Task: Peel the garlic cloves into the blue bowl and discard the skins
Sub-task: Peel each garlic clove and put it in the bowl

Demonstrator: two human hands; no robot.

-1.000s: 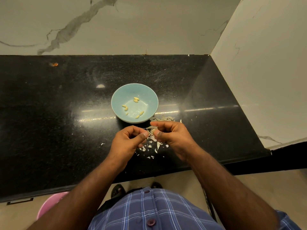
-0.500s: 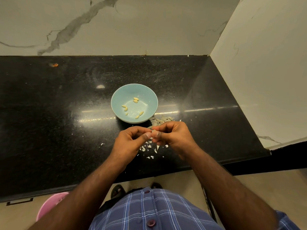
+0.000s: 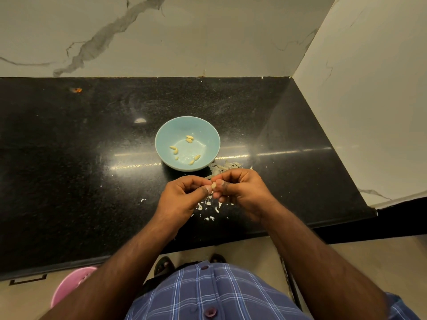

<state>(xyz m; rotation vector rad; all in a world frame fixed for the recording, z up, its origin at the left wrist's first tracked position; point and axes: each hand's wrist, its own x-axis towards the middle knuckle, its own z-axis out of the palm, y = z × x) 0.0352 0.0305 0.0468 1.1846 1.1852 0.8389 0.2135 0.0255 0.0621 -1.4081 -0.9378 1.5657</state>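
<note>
Near the counter's (image 3: 69,181) front edge, left hand (image 3: 184,197) and right hand (image 3: 242,192) fingertips pinch one garlic clove (image 3: 214,185) before the blue bowl (image 3: 208,135).

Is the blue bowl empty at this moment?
No, the bowl holds several peeled cloves, while both hands pinch one more clove near it.

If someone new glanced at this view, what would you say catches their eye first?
Probably the blue bowl at the middle of the black countertop, holding a few peeled garlic cloves. Just in front of it, the left hand and right hand meet over a small garlic clove pinched between their fingertips. Pale skins lie scattered on the counter beside the bowl and under the hands.
</note>
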